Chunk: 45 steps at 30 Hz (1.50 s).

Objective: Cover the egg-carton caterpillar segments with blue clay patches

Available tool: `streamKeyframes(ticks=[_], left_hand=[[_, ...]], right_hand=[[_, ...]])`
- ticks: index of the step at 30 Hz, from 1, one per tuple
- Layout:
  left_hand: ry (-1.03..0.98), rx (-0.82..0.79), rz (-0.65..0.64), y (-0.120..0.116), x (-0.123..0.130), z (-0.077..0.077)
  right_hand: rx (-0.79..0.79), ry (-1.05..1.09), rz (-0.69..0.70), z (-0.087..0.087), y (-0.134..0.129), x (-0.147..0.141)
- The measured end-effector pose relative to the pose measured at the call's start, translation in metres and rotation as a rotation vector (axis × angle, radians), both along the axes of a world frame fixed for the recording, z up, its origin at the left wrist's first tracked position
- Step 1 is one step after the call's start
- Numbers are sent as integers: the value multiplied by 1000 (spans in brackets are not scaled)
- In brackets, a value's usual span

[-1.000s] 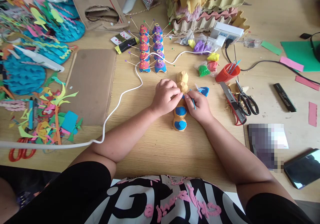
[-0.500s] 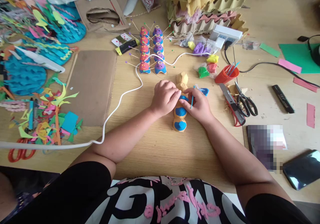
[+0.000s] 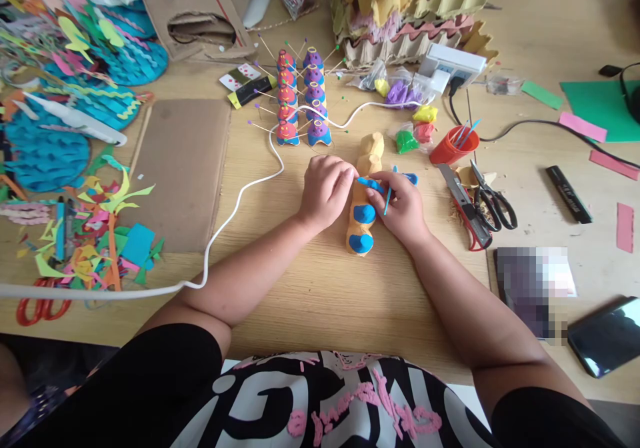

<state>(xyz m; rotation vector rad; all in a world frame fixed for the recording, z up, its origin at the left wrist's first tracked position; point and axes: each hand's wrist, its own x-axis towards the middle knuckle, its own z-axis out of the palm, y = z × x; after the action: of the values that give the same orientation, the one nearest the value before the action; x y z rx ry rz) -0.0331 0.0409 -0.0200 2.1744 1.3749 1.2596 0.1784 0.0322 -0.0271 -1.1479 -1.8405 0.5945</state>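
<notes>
A strip of egg-carton cups [image 3: 371, 153], painted yellow-orange, stands on the table in front of me. Blue clay patches [image 3: 361, 243] cover its two nearest cups, while the far cups are bare. Over the middle cup, a piece of blue clay [image 3: 370, 183] spans my fingertips. My left hand [image 3: 327, 193] is closed, its thumb and index finger pinching the clay's left end. My right hand [image 3: 401, 206] grips the other end and keeps a thin blue stick [image 3: 388, 200] between its fingers. More blue clay in a wrapper [image 3: 411, 179] lies just behind the right hand.
Behind stand two rows of red and purple egg-carton figures [image 3: 287, 113] with pins. A white cable [image 3: 240, 201] crosses the left side. To the right are clay bags [image 3: 407, 141], a red cup [image 3: 453, 147], a box cutter [image 3: 465, 201] and scissors [image 3: 493, 198]. Cardboard [image 3: 183, 168] and paper scraps lie left.
Both hands stay over the strip and have shifted slightly. The blue clay between my fingertips now shows as a longer piece, and the strip's far end leans a bit more to the right.
</notes>
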Motion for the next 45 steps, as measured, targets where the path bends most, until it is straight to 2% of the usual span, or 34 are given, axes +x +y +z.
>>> streamKeyframes(ticks=[3, 8, 13, 16, 19, 25, 30, 38, 45], left_hand=[[-189, -73, -34, 0, 1, 3], [-526, -323, -109, -1, 7, 5], [-914, -744, -263, -3, 15, 11], [-1027, -957, -396, -4, 15, 13], [-1041, -1071, -512, -4, 12, 13], [-1050, -1092, -584, -1, 7, 12], [-1053, -1102, -593, 0, 5, 11], [-1052, -1139, -525, -1, 4, 16], [-1063, -1142, -514, -2, 5, 17]], right_hand=[[43, 27, -24, 2, -2, 0], [136, 50, -39, 6, -6, 1], [187, 46, -41, 8, -8, 2], [186, 32, -31, 8, -9, 2], [188, 27, -17, 8, -9, 1], [164, 20, -21, 9, -10, 0], [144, 25, -18, 10, -9, -1], [85, 51, 3, 13, -10, -1], [102, 75, -6, 14, -12, -2]])
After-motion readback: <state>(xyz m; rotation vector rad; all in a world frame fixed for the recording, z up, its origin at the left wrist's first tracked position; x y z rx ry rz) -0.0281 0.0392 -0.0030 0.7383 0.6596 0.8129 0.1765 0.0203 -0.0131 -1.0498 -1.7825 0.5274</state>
